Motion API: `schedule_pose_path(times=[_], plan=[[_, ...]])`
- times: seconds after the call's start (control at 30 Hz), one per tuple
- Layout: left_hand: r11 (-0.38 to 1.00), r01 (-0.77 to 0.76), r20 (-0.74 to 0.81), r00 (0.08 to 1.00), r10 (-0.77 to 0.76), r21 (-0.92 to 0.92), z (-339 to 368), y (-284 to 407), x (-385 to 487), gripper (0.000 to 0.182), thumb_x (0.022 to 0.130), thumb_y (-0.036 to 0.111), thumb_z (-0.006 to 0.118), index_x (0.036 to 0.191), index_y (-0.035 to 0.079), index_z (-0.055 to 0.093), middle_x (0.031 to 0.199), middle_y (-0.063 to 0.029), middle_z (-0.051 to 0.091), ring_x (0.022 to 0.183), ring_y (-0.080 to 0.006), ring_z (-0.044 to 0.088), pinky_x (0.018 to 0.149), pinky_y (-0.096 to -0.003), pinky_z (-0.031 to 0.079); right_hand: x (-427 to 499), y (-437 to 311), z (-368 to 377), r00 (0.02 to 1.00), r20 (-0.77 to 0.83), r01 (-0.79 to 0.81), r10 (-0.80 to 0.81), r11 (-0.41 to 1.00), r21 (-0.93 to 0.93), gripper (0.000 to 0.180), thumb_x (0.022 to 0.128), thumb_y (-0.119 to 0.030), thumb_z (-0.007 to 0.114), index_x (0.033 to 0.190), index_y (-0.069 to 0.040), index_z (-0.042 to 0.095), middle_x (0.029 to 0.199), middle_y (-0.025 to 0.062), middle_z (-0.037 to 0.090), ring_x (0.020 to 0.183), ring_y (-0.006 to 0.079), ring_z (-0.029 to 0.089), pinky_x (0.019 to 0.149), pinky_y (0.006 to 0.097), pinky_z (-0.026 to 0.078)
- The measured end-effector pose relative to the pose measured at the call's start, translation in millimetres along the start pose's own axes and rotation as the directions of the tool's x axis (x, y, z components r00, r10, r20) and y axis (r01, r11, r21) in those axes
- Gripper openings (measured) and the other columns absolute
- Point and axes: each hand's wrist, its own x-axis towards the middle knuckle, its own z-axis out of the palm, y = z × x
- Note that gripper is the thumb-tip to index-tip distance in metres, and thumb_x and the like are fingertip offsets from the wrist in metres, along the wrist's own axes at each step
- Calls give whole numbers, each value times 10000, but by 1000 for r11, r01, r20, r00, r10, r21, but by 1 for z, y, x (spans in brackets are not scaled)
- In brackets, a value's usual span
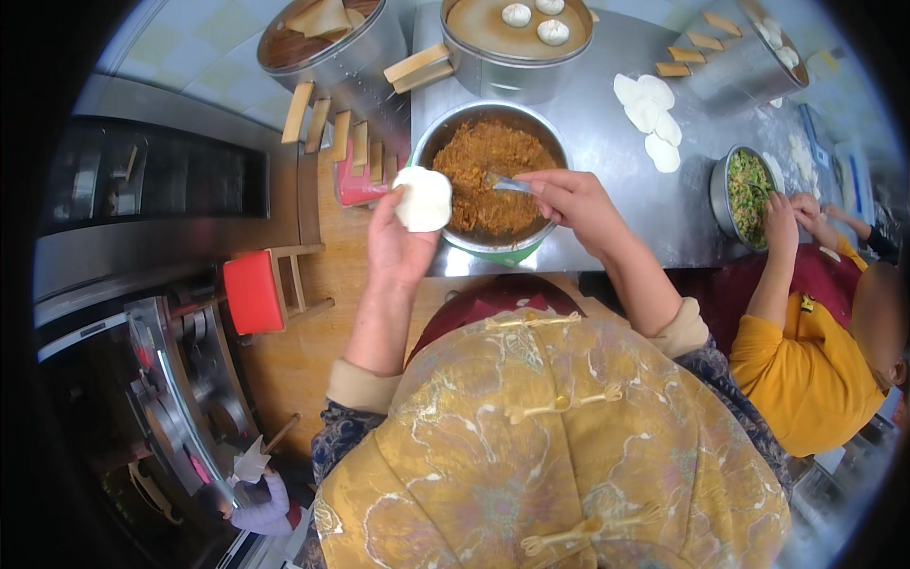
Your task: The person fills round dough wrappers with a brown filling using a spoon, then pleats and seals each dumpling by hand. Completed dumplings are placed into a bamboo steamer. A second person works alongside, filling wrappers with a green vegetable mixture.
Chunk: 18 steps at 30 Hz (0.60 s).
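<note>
A round white dough wrapper (424, 200) lies across the fingers of my left hand (402, 245), its thumb on the near edge. It overlaps the left rim of a steel bowl (561, 153). Reddish-brown minced filling (490, 142) fills much of that bowl. My right hand (574, 206) pinches the handle of a small metal spoon or spatula (510, 185) over the bowl. The tool's tip is in the filling, so its shape is partly hidden. Under the bowl shows a green base (522, 256).
Beyond the bowl stands a steamer (519, 75) with several white buns (553, 32). More wrappers (657, 114) lie on the steel table (597, 121). At right, a co-worker in a yellow sleeve (764, 355) reaches to a bowl of green filling (746, 188). A red-seated stool (249, 293) stands left.
</note>
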Motion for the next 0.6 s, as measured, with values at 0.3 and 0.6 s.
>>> schedule_pose_path(times=[0.3, 0.6], plan=[[942, 95, 210, 977, -27, -322, 68, -33, 31, 423, 1007, 291, 408, 1282, -20, 492, 1281, -168, 572, 1206, -305, 521, 1082, -433, 378, 10, 16, 28, 462, 272, 430, -844, -55, -901, 437, 749, -35, 596, 1182, -57, 649, 703, 57, 542, 662, 229, 558, 565, 357, 476], [956, 82, 125, 991, -48, -282, 64, -25, 24, 440, 1031, 324, 360, 1283, -16, 479, 1286, -181, 559, 1196, -308, 525, 1072, -452, 388, 0, 3, 8, 359, 309, 650, -881, -2, -760, 439, 732, 7, 608, 1161, -59, 673, 770, 53, 565, 680, 229, 537, 601, 340, 470]])
